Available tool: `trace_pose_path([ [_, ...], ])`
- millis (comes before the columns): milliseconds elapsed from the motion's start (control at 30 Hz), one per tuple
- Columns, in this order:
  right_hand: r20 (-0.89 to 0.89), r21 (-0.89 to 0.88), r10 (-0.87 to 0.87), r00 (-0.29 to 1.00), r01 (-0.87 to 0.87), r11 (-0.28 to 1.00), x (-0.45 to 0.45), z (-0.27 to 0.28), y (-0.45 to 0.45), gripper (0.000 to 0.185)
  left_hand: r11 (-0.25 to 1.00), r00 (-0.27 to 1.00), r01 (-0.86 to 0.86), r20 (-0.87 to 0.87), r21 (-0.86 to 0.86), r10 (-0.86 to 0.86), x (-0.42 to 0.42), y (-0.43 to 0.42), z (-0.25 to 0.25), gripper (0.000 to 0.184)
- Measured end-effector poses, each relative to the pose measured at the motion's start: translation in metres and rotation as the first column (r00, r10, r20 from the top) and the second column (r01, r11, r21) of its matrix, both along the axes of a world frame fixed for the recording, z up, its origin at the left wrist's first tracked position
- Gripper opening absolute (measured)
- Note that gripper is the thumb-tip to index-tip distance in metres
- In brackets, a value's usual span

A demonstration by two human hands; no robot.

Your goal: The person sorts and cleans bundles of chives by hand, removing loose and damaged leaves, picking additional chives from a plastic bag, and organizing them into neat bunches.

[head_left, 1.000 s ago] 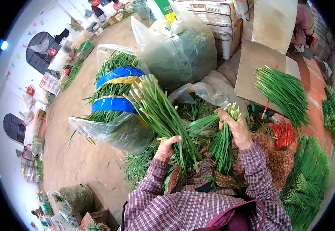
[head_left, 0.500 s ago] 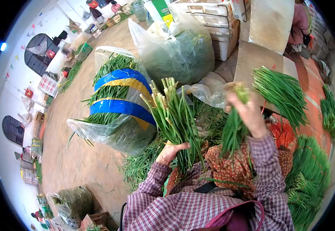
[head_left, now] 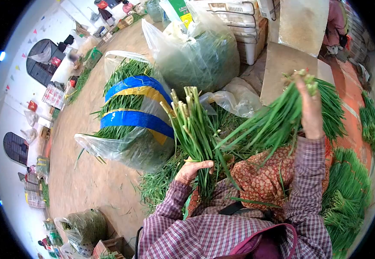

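Observation:
My left hand (head_left: 196,169) is closed round a thick upright bunch of long green chives (head_left: 191,134), pale cut ends up, in front of my chest. Out to the right, my right hand (head_left: 310,108) grips the pale ends of a second bunch (head_left: 273,118); its leaves fan down to the left. That bunch overlaps a heap of chives (head_left: 335,105) on the cardboard (head_left: 278,73). Some of the heap is hidden by my hand and sleeve. A flowered cloth (head_left: 256,172) covers my lap, with a few loose leaves on it.
A clear bag of greens banded with blue and yellow tape (head_left: 138,125) stands left, a fuller plastic bag (head_left: 196,60) behind it. Loose leaves (head_left: 157,190) litter the floor. Tied bundles (head_left: 347,198) lie to my right. White crates (head_left: 243,26) stand behind; a person (head_left: 336,23) is at the far right.
My right hand has swung up and to the right with its bunch, from over my lap to the heap on the cardboard. My left hand has stayed nearly still.

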State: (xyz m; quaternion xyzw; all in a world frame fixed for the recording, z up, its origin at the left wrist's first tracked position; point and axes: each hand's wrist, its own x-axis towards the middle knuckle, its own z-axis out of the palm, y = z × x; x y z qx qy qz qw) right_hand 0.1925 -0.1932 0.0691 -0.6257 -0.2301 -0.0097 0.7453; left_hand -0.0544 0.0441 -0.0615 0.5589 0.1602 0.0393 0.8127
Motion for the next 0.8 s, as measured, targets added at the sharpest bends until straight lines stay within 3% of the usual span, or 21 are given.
trace_pose_path([
  [100, -0.048, 0.106, -0.010, 0.999, 0.016, 0.994, -0.004, 0.006, -0.006, 0.023, 0.999, 0.999, -0.015, -0.035, 0.047, 0.017, 0.007, -0.006, 0.011, 0.024],
  [167, 0.117, -0.133, 0.151, 0.982, -0.135, 0.982, -0.022, 0.009, 0.005, 0.019, 0.999, 0.999, -0.017, -0.050, 0.046, 0.019, 0.012, -0.012, 0.015, 0.024],
  [267, 0.041, -0.145, 0.328, 0.944, -0.319, 0.937, -0.062, -0.008, 0.045, 0.024, 0.999, 0.999, -0.033, -0.042, 0.012, 0.033, 0.017, -0.016, 0.012, 0.033],
  [333, 0.063, -0.233, 0.456, 0.888, -0.431, 0.872, -0.078, -0.018, 0.067, 0.030, 0.979, 0.993, -0.097, -0.045, 0.178, 0.106, 0.020, -0.021, 0.002, 0.039],
  [367, 0.005, -0.337, 0.462, 0.887, -0.433, 0.836, -0.088, -0.016, 0.074, 0.031, 0.996, 0.995, -0.059, -0.072, 0.073, 0.065, 0.021, -0.022, 0.003, 0.048],
  [467, 0.248, -0.374, 0.350, 0.903, -0.244, 0.895, -0.095, -0.034, 0.096, 0.018, 0.994, 0.995, 0.037, -0.096, 0.100, -0.027, 0.019, -0.023, 0.004, 0.055],
  [533, 0.155, -0.409, 0.364, 0.918, -0.276, 0.870, -0.091, -0.036, 0.090, 0.015, 0.999, 0.999, -0.033, -0.023, -0.028, 0.032, 0.014, -0.027, 0.013, 0.045],
  [600, 0.104, -0.236, 0.358, 0.928, -0.326, 0.915, -0.083, -0.044, 0.077, 0.013, 0.991, 0.998, -0.059, -0.013, -0.123, 0.058, 0.008, -0.008, -0.027, 0.061],
  [633, -0.041, -0.243, 0.347, 0.937, -0.346, 0.906, -0.077, -0.034, 0.066, 0.013, 0.990, 0.997, -0.079, -0.013, -0.114, 0.078, 0.010, -0.009, -0.022, 0.064],
  [767, -0.030, -0.125, 0.106, 0.994, -0.109, 0.986, -0.034, -0.021, 0.008, 0.012, 0.984, 0.991, -0.130, -0.051, -0.121, 0.124, 0.016, -0.010, -0.008, 0.057],
  [800, 0.076, -0.081, 0.021, 0.997, -0.015, 0.997, -0.020, -0.018, -0.004, 0.016, 0.985, 0.990, -0.135, -0.054, -0.107, 0.130, 0.017, -0.010, -0.007, 0.053],
])
